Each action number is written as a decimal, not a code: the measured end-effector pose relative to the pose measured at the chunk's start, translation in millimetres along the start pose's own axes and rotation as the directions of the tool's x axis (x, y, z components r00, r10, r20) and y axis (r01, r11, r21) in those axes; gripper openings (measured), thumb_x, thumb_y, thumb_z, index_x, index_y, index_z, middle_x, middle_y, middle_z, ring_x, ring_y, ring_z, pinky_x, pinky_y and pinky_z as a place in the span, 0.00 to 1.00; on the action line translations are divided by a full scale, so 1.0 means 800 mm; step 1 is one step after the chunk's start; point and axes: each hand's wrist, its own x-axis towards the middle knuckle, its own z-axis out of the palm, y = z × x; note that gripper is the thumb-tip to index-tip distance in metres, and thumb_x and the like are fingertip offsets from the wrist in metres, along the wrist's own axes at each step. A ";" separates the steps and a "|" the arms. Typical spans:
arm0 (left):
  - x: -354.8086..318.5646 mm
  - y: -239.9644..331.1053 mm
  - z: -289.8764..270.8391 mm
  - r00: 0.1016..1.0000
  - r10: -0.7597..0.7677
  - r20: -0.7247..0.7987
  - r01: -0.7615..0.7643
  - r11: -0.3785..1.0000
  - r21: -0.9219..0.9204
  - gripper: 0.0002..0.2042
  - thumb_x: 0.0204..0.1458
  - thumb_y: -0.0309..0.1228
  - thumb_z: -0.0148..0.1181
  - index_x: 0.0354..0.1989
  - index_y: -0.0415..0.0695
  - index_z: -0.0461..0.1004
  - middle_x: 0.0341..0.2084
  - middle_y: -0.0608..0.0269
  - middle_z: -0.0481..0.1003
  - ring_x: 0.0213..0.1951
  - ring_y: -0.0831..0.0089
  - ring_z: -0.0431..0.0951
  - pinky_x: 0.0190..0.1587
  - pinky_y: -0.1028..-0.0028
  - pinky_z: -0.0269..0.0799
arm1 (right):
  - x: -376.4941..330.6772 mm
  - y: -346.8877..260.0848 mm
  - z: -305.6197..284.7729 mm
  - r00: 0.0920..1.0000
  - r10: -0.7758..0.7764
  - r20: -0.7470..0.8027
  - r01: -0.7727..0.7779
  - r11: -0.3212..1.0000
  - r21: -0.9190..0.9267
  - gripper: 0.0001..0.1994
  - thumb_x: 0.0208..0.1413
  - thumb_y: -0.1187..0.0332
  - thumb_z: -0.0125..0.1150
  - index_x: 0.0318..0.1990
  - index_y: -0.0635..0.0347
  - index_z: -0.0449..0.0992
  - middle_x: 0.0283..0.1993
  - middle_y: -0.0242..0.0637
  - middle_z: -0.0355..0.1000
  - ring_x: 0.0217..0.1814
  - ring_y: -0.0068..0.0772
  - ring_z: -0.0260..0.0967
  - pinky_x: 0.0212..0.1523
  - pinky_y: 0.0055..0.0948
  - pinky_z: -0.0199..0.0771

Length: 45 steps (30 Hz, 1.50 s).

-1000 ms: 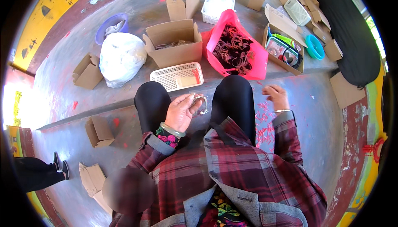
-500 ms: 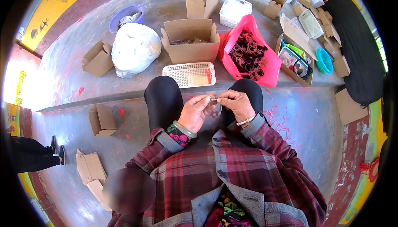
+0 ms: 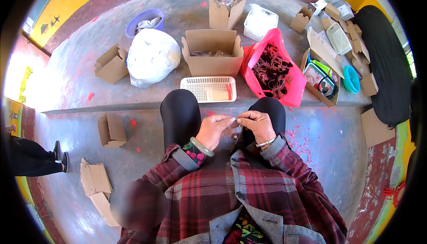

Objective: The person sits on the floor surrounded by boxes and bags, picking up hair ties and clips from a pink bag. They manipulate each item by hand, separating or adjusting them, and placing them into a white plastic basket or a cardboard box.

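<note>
My left hand (image 3: 211, 131) and my right hand (image 3: 259, 126) meet above my lap, between my knees. Thumb and fingertips of both are pinched together on a thin, pale band (image 3: 236, 120), which spans the small gap between them. Part of it seems to hang below the fingers, too small and blurred to make out fully. Beyond my knees stands a white perforated basket (image 3: 192, 83) with a pale block and a red strip inside. To its right, an open pink plastic bag (image 3: 297, 80) is full of tangled dark and pinkish loops.
On the raised ledge are an open cardboard box (image 3: 212, 67), a stuffed white bag (image 3: 153, 57), a purple basin (image 3: 132, 28) and a carton of oddments (image 3: 316, 96). Red scraps (image 3: 300, 148) litter the floor at right. Another person's legs (image 3: 38, 155) show at far left.
The band, a visible ring with a small shape hanging from it before, is now mostly hidden by my fingers. My view has tilted, so the scene sits lower and slightly right.
</note>
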 end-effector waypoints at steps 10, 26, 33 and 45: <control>-0.002 0.007 0.005 0.997 -0.004 0.071 0.005 1.000 -0.024 0.09 0.52 0.23 0.52 0.38 0.29 0.70 0.36 0.51 0.73 0.39 0.66 0.76 0.45 0.71 0.74 | -0.001 0.000 -0.006 0.998 0.005 0.060 -0.011 0.995 0.099 0.09 0.48 0.76 0.59 0.37 0.69 0.76 0.32 0.37 0.75 0.33 0.22 0.70 0.36 0.18 0.68; 0.000 0.018 -0.006 0.973 -0.106 0.205 0.132 0.984 -0.117 0.13 0.54 0.24 0.50 0.44 0.27 0.66 0.40 0.51 0.71 0.42 0.66 0.74 0.49 0.71 0.71 | 0.001 0.000 -0.013 0.977 -0.107 0.185 0.088 0.990 0.107 0.10 0.49 0.80 0.55 0.40 0.66 0.76 0.34 0.36 0.71 0.39 0.25 0.68 0.43 0.22 0.66; -0.002 0.025 -0.006 0.969 -0.125 0.213 0.150 0.983 -0.104 0.14 0.54 0.24 0.49 0.45 0.26 0.65 0.41 0.49 0.71 0.43 0.64 0.74 0.49 0.71 0.71 | 0.002 -0.003 -0.017 0.948 -0.197 0.250 0.193 0.980 0.044 0.09 0.49 0.80 0.55 0.38 0.62 0.78 0.34 0.34 0.71 0.38 0.25 0.67 0.43 0.22 0.66; 0.000 0.028 -0.005 0.967 -0.102 0.235 0.151 0.967 -0.204 0.12 0.53 0.24 0.49 0.44 0.28 0.67 0.40 0.49 0.72 0.42 0.62 0.75 0.49 0.70 0.71 | 0.005 -0.002 -0.017 0.919 -0.310 0.243 0.357 0.917 -0.180 0.10 0.47 0.82 0.54 0.34 0.61 0.79 0.31 0.32 0.71 0.36 0.24 0.67 0.41 0.21 0.67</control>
